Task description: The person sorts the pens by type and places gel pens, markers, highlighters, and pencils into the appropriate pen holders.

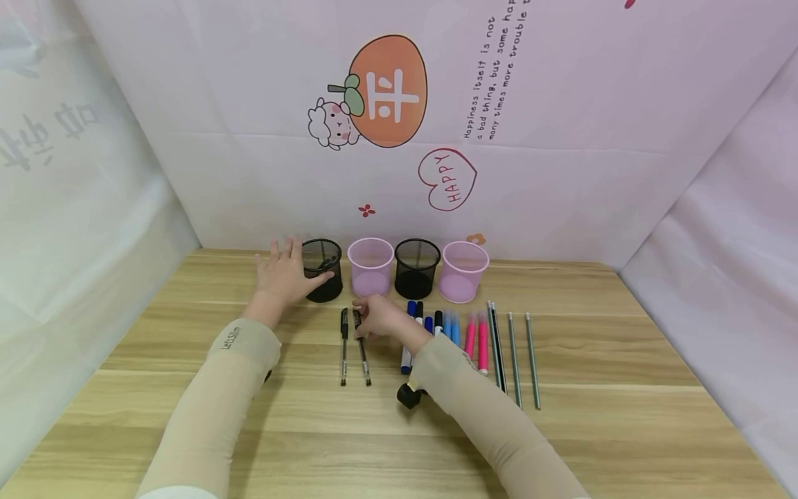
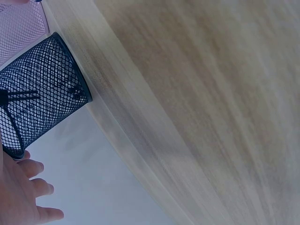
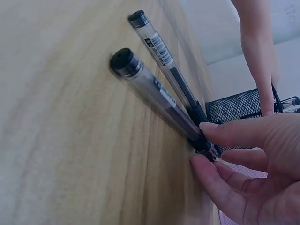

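My left hand [image 1: 278, 278] is at the leftmost black mesh pen cup [image 1: 323, 285], fingers spread along its left side and thumb stretched across its front. In the left wrist view the fingers [image 2: 41, 187] look straight beside the cup's rim. Clips of pens [image 3: 291, 104] show at that cup's mouth in the right wrist view. Lower down, my right hand [image 1: 384, 320] pinches a clear-barrelled black gel pen [image 3: 161, 99] near its capped end, between thumb and fingers. The pen lies low over the table. A second gel pen [image 1: 344, 346] rests just left of it.
Right of the first cup stand a pink cup [image 1: 370, 277], a black cup [image 1: 416, 283] and another pink cup [image 1: 463, 281]. Markers [image 1: 406, 360], blue pens [image 1: 451, 329], pink highlighters [image 1: 483, 346] and pencils [image 1: 515, 360] lie rightward. A printed white cloth [image 1: 262, 187] hangs behind.
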{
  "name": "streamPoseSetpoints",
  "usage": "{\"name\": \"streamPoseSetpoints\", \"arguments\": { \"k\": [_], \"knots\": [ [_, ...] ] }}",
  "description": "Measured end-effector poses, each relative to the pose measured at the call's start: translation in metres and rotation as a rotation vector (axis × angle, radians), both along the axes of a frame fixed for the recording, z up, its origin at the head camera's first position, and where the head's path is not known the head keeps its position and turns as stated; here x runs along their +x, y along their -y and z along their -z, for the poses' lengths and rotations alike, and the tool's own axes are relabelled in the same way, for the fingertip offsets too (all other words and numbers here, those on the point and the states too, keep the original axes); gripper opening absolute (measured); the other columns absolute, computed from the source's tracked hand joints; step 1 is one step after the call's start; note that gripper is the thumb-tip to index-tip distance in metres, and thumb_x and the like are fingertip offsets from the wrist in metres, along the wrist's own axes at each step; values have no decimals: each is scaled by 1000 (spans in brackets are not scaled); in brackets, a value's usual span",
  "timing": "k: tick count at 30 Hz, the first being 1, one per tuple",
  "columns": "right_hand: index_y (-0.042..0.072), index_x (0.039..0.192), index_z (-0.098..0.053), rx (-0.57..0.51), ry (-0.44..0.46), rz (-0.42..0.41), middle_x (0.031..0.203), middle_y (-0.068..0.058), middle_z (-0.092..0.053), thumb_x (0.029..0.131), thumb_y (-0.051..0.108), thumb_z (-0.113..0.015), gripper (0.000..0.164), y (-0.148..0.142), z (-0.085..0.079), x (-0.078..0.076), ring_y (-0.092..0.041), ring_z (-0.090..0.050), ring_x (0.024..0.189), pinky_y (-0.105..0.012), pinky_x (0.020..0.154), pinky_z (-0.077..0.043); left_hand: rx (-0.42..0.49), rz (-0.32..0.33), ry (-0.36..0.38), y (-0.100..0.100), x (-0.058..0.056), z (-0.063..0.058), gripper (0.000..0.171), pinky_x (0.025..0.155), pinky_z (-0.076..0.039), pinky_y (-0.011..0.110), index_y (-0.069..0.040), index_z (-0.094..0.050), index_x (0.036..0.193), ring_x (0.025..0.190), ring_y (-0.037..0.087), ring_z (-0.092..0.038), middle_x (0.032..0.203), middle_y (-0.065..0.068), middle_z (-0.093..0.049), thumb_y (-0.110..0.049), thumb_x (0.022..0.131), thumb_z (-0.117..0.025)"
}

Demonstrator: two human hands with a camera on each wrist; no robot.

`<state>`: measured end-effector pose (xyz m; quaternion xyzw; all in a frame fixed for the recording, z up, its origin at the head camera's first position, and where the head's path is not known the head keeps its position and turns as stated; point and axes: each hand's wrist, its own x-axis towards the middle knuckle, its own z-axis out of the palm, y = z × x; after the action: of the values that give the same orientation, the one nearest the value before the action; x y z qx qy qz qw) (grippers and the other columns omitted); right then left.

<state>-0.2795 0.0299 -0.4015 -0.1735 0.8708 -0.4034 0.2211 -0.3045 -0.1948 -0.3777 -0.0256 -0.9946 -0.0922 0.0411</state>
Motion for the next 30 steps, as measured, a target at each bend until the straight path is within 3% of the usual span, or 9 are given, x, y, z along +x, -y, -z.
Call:
{"name": "streamPoseSetpoints", "arguments": {
  "k": [13, 20, 30],
  "knots": [
    [-7, 142, -55, 106, -72, -15, 114, -17, -65, 82, -1, -84, 67, 7, 1, -5, -15, -65, 58, -25, 60, -57, 19, -9, 0, -1, 1, -1, 110, 115, -4, 74, 3, -13, 162, 152, 51, -6, 166, 27, -15, -73, 93, -52],
    [-5, 142, -57, -3, 11, 37, 107, -14, -58, 80, -8, -81, 66, 5, 4, -8, -22, -68, 68, -28, 63, -60, 16, -10, 3, -1, 0, -1, 110, 115, -5, 75, 3, -12, 162, 152, 52, -6, 166, 28, -15, -73, 94, -52],
    [-4, 142, -57, -58, 40, 36, 96, -10, -59, 81, -10, -80, 66, 2, 5, -10, -21, -67, 71, -29, 65, -61, 10, -11, 12, -1, 0, -2, 110, 115, -4, 75, 2, -10, 163, 152, 52, -6, 166, 27, -14, -73, 94, -51]
  ]
}}
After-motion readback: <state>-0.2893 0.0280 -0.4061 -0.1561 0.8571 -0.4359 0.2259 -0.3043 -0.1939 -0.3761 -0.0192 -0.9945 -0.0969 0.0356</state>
